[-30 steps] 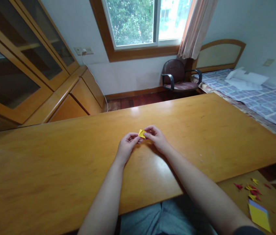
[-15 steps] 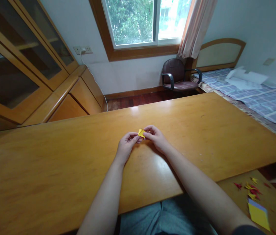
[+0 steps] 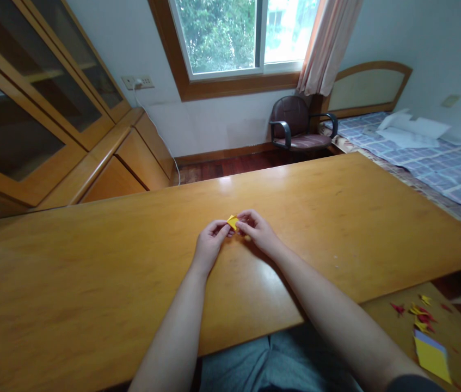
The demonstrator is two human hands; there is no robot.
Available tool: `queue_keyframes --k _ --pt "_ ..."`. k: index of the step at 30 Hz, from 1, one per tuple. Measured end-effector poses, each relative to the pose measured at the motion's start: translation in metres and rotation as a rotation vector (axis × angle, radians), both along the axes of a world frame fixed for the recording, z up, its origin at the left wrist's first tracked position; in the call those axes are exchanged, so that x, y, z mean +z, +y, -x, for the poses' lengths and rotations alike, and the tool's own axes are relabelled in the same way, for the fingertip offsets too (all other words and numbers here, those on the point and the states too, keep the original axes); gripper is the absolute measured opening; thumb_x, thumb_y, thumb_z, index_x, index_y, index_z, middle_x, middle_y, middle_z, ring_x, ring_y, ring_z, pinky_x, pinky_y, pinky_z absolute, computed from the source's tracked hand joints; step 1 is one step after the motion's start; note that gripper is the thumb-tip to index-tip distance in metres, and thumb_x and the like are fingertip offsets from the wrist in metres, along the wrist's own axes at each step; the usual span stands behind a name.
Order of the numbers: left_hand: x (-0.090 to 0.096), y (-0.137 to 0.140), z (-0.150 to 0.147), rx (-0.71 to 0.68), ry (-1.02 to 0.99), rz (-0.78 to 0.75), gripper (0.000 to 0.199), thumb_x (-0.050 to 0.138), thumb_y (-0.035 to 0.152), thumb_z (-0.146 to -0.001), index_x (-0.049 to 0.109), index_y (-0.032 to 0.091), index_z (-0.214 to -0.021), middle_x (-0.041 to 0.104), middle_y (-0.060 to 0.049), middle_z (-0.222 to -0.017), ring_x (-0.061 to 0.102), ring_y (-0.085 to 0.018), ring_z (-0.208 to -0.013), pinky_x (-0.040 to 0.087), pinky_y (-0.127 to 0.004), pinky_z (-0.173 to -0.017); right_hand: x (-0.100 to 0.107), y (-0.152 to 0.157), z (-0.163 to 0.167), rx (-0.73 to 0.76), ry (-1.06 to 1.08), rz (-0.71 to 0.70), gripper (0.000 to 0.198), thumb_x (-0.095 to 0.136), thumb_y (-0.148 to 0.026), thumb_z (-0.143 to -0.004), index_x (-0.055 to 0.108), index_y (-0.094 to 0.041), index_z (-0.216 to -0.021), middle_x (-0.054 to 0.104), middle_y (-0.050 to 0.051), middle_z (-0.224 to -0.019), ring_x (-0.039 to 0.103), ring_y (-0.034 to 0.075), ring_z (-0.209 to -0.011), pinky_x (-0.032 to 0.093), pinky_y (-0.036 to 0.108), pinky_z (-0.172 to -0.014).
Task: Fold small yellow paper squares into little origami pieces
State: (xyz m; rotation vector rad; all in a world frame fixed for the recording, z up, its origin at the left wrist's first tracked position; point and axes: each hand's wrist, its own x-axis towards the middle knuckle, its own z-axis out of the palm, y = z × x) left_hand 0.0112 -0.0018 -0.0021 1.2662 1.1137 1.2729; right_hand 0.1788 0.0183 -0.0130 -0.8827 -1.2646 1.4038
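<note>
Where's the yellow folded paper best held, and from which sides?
Probably pinch the yellow folded paper by opposite edges, left hand from the left, right hand from the right: it is small and angular, and this hold leaves its middle showing.

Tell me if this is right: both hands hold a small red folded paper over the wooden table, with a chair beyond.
Wrong colour: the folded paper is yellow, as the head view shows. The left hand and right hand hold it over the wooden table, with the chair beyond.

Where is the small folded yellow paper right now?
In the head view, the folded yellow paper is near the middle, between the fingertips of the left hand and right hand, over the wooden table.
</note>
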Motion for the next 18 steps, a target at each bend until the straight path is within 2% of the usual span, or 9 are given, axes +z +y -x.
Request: queue_keyframes --k 7,11,14,15,18 --pt "0.003 -0.002 -0.001 0.044 0.088 -0.018 0.020 0.069 0.037 -0.081 0.070 0.017 -0.086 0.071 -0.002 -0.076 0.067 -0.016 -0.073 0.053 -0.028 -0.074 0.000 -0.001 0.001 -0.008 -0.079 -0.018 0.028 0.069 -0.042 -0.083 0.059 -0.021 -0.100 0.065 -0.001 -0.082 0.061 0.013 -0.068 0.049 0.028 -0.066" --pt "0.007 -0.004 -0.002 0.091 0.168 -0.034 0.014 0.067 0.032 -0.080 0.068 0.018 -0.080 0.070 0.000 -0.073 0.066 -0.016 -0.071 0.052 -0.026 -0.071 0.004 0.000 0.000 -0.141 -0.280 -0.192 0.019 0.070 -0.035 -0.082 0.063 -0.021 -0.092 0.062 0.002 -0.090 0.059 0.015 -0.076 0.049 0.030 -0.070" --pt "0.008 -0.005 -0.002 0.116 0.288 -0.087 0.012 0.065 0.030 -0.081 0.068 0.019 -0.078 0.070 0.000 -0.072 0.065 -0.015 -0.069 0.050 -0.025 -0.069 0.009 -0.001 -0.003 -0.291 -0.390 -0.340 0.017 0.072 -0.028 -0.079 0.063 -0.020 -0.090 0.056 0.002 -0.086 0.055 0.016 -0.074 0.048 0.031 -0.070" --pt "0.008 -0.005 -0.002 0.126 0.345 -0.114 0.012 0.064 0.030 -0.081 0.068 0.019 -0.077 0.069 0.000 -0.072 0.064 -0.015 -0.069 0.049 -0.025 -0.069 0.010 -0.002 -0.005 -0.311 -0.401 -0.372 0.013 0.071 -0.027 -0.081 0.062 -0.021 -0.088 0.055 0.002 -0.083 0.055 0.016 -0.073 0.048 0.031 -0.069" --pt "0.007 -0.005 -0.001 0.157 0.469 -0.179 0.011 0.064 0.028 -0.082 0.068 0.020 -0.075 0.069 0.000 -0.071 0.063 -0.016 -0.068 0.047 -0.025 -0.068 0.015 -0.006 -0.007 -0.245 -0.406 -0.445 0.008 0.065 -0.027 -0.087 0.062 -0.022 -0.082 0.059 0.003 -0.081 0.057 0.017 -0.075 0.048 0.032 -0.071"
